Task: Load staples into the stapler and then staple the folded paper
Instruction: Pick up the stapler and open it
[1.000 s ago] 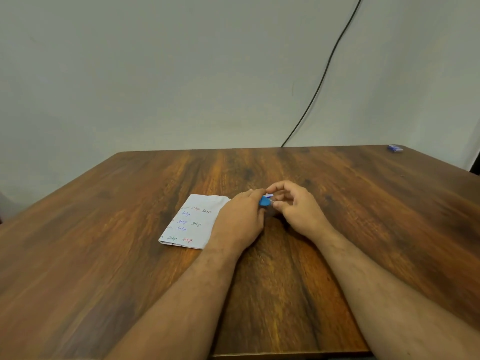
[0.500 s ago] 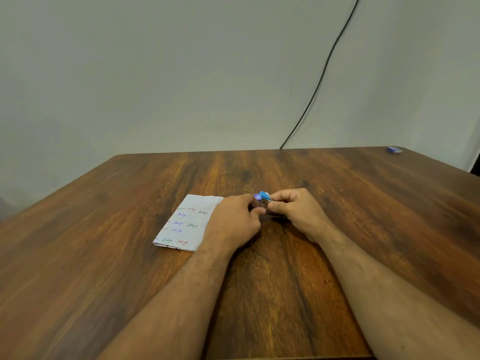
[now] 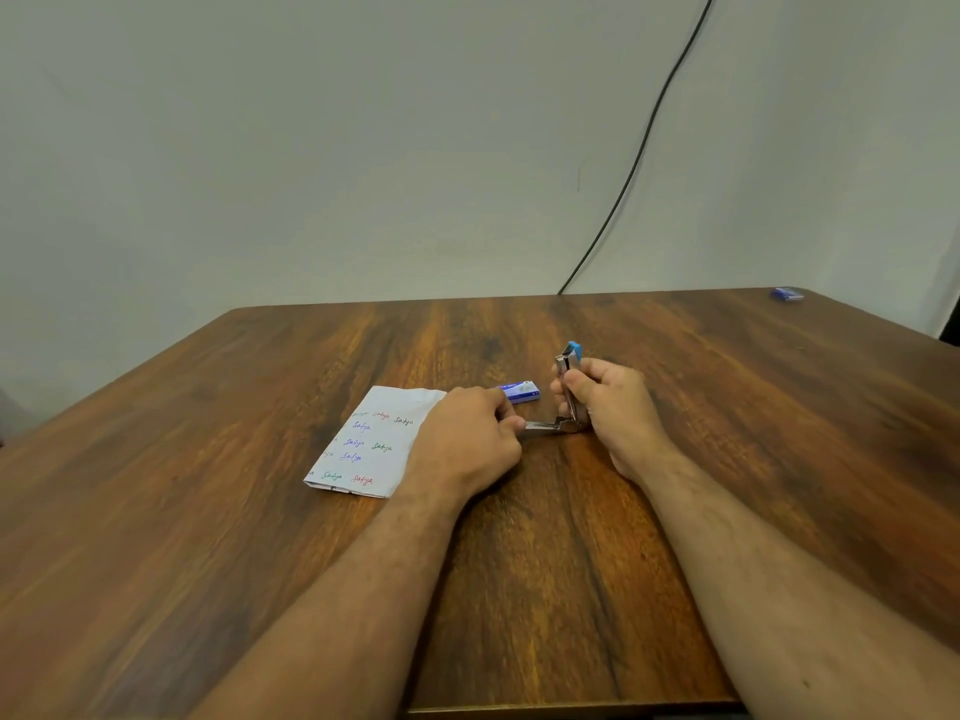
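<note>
A small blue and metal stapler (image 3: 567, 367) stands swung apart at mid-table. Its top arm points up and its metal base (image 3: 543, 427) lies flat on the wood. My right hand (image 3: 613, 407) grips the raised top arm. My left hand (image 3: 467, 439) pinches the front end of the flat base. A small blue staple box (image 3: 521, 392) lies just behind my left hand. The folded white paper (image 3: 371, 441), with coloured handwriting on it, lies flat to the left, partly under my left hand.
The brown wooden table (image 3: 260, 511) fills the view. Another small blue box (image 3: 787, 294) lies at the far right corner. A black cable (image 3: 639, 153) runs down the pale wall behind the table.
The stapler was held closed between both hands; now its top arm is swung up by my right hand while my left holds the base down. The blue staple box has come into view.
</note>
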A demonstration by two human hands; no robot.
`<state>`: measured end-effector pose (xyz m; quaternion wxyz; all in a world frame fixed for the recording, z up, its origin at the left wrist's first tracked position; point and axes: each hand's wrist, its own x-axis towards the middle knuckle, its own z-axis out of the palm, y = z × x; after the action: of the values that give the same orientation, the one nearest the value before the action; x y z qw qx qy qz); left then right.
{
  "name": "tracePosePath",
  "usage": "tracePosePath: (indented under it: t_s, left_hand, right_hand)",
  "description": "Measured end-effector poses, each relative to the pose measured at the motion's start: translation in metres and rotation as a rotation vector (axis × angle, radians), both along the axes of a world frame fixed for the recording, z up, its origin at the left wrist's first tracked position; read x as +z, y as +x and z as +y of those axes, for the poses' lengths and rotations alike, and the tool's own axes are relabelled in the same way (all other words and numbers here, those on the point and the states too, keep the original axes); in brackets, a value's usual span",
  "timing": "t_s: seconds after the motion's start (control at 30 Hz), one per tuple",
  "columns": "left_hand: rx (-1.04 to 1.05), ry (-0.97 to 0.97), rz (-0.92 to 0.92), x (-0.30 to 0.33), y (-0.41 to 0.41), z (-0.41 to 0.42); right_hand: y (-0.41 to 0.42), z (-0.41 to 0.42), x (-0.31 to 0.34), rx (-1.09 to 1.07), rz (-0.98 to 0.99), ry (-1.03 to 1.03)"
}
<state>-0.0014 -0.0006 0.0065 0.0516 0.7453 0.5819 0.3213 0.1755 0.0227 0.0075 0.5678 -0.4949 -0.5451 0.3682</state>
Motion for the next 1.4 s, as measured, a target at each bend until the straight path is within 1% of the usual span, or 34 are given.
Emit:
tracePosePath:
  t_s: [0.17,0.3,0.5,0.67,0.83,0.87,0.9,1.0,1.1,1.23,1.33,1.4]
  left_hand:
    - [-0.012,0.018,0.061,0.0,0.001,-0.002]
    - [-0.005,0.017,0.081,0.002,0.001,-0.003]
    - [0.012,0.013,0.088,0.003,0.001,-0.004]
    - [0.053,0.005,0.077,0.005,0.004,-0.002]
    - [0.053,0.081,0.084,0.014,0.017,0.007]
    - [0.034,0.1,0.059,0.016,0.022,0.009]
    - [0.018,0.117,-0.004,0.019,0.028,0.011]
    - [-0.008,0.175,-0.265,0.017,0.044,0.012]
    - [-0.09,0.236,-0.38,0.007,0.049,0.009]
    - [-0.184,0.215,-0.537,0.006,0.048,0.01]
    - [-0.185,0.171,-0.653,0.006,0.044,0.011]
    - [-0.177,0.127,-0.7,0.006,0.041,0.014]
  right_hand:
    - [0.0,-0.001,0.001,-0.102,-0.018,-0.001]
    - [0.0,-0.001,0.004,-0.12,-0.049,-0.047]
    - [0.006,0.0,-0.002,-0.132,0.145,-0.092]
    - [0.006,0.0,-0.004,-0.128,0.182,-0.076]
    - [0.005,-0.005,-0.002,-0.105,0.186,-0.048]
    - [0.005,-0.006,-0.002,-0.103,0.178,-0.037]
    - [0.005,-0.007,-0.001,-0.098,0.166,-0.026]
    - [0.005,-0.008,-0.003,-0.064,0.124,-0.009]
    - [0.005,-0.008,-0.003,-0.019,0.074,0.017]
    - [0.004,-0.009,-0.002,-0.018,-0.04,0.088]
    - [0.003,-0.009,-0.001,-0.008,-0.122,0.116]
    - [0.003,-0.011,0.0,-0.004,-0.15,0.13]
